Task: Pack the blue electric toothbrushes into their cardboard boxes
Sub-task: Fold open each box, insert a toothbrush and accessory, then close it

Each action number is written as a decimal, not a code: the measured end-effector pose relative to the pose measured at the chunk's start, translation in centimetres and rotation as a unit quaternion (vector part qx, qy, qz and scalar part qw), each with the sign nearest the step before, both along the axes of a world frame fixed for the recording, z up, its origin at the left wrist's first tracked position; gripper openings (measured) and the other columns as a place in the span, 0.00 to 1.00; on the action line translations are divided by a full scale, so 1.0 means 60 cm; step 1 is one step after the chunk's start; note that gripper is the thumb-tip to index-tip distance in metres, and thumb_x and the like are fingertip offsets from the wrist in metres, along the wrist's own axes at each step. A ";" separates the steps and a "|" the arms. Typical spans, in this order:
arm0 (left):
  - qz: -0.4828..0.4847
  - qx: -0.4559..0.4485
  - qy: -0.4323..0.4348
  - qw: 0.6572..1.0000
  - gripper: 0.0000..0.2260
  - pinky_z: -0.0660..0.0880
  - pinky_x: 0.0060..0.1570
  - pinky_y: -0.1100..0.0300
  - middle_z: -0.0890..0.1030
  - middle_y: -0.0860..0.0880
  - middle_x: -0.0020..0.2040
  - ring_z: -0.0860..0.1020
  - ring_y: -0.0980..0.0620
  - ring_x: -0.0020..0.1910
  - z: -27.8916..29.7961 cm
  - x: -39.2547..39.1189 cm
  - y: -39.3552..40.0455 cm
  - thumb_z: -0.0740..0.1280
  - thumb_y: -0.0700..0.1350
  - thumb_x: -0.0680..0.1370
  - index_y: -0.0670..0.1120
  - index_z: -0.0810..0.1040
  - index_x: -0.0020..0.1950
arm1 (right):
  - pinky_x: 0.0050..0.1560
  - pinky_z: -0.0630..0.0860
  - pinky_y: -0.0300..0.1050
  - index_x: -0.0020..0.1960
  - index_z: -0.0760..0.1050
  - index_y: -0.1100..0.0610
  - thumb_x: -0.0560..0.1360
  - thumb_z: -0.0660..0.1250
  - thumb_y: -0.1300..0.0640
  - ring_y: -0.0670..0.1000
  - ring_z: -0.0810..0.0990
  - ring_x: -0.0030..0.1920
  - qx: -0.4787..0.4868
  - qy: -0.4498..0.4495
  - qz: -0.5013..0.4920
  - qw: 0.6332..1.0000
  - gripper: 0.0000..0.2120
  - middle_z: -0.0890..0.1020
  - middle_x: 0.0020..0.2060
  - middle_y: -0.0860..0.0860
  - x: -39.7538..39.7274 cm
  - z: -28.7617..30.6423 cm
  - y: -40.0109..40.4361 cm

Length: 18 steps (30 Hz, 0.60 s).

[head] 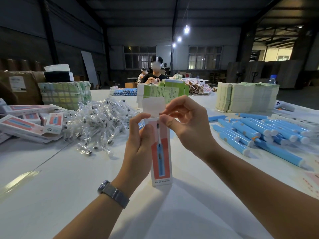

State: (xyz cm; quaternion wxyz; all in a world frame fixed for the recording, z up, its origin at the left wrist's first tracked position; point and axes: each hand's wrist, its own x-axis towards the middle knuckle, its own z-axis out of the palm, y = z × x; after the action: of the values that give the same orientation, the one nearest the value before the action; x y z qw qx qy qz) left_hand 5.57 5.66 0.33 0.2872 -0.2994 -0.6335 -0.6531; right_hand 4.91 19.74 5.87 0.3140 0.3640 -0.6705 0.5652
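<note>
Above the table (69,178), left hand (138,144) holds box (161,152), right hand (186,125) pinching flap (153,105)

The left hand (138,144) grips an upright white-and-red cardboard toothbrush box (161,152). The right hand (184,125) pinches its open top flap (153,106). Loose blue plastic toothbrush handles (262,133) lie right on the white table (51,187)

box (161,152): printed cardboard | toothbrushes (259,133): glossy plastic (blue) | table (69,178): white cloth

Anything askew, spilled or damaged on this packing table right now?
Nothing looks damaged. The packed boxes at the left lie in a tumbled heap, some tilted on others, and the wrapped brush heads sprawl loosely over the table. The box in the left hand stands upright, flap open.
</note>
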 end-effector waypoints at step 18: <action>0.025 0.000 -0.004 1.000 0.12 0.77 0.38 0.44 0.81 0.48 0.43 0.76 0.45 0.37 -0.001 0.004 0.004 0.54 0.49 0.82 0.68 0.69 0.55 | 0.44 0.75 0.47 0.45 0.76 0.54 0.69 0.73 0.65 0.52 0.81 0.47 0.025 -0.036 0.057 0.997 0.10 0.82 0.41 0.51 0.001 0.002 0.004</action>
State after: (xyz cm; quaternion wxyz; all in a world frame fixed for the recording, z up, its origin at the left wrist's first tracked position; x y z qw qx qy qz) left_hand 5.78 5.92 0.26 0.3007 -0.2813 -0.6419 -0.6469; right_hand 4.99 19.99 5.98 0.2479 0.3882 -0.6736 0.5780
